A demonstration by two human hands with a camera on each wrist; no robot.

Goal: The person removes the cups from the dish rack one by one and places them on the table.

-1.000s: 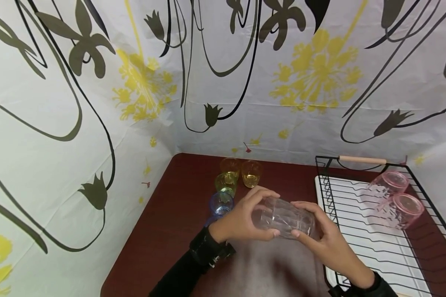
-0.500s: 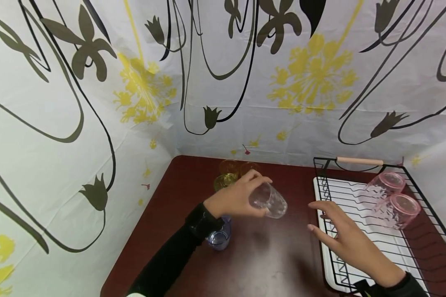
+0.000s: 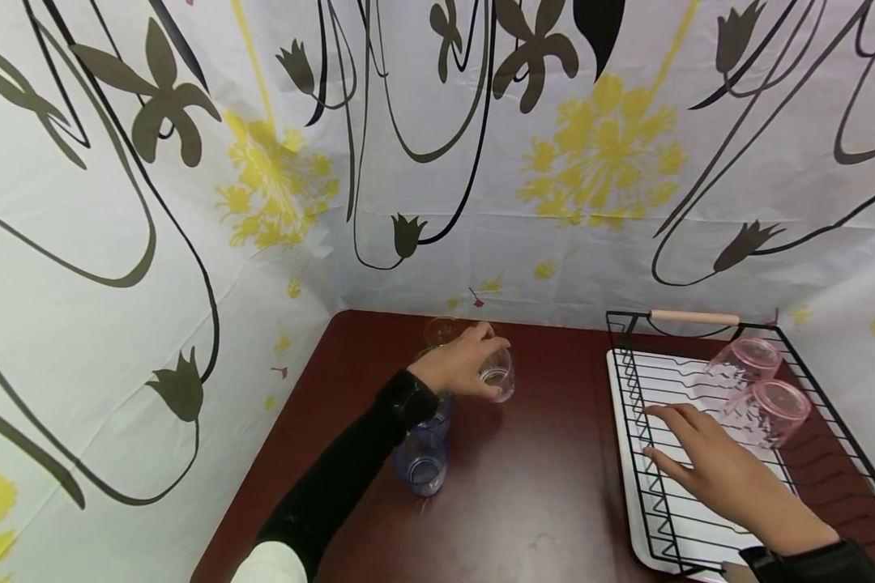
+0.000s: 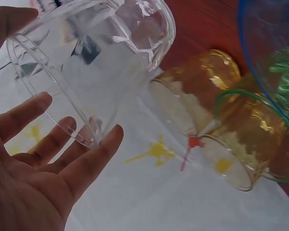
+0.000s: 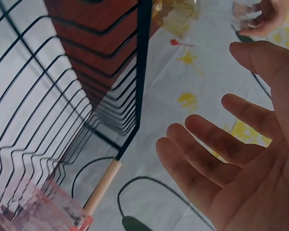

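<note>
My left hand (image 3: 461,362) grips a clear drinking glass (image 3: 497,376) by its rim end, over the far part of the dark red table. In the left wrist view, the fingers and thumb stand around the rim of the clear glass (image 4: 94,67). Close by are amber glasses (image 4: 197,91), a green-rimmed glass (image 4: 221,98) and a blue glass (image 4: 247,29). Two blue glasses, the nearer one (image 3: 421,465) in plain sight, stand below the left forearm. My right hand (image 3: 725,470) is over the dish rack (image 3: 663,518), fingers spread and holding nothing.
Two pink glasses (image 3: 753,360) sit upside down at the rack's right side. The black wire rack stands on a white tray (image 3: 622,453) and has a wooden handle (image 3: 693,317) at the back. A patterned cloth (image 3: 430,267) hangs behind the dark red table (image 3: 525,502).
Both hands held the clear glass at first; the right hand let go and drew back over the rack. The left hand carried the glass away toward the back left, beside the other glasses.
</note>
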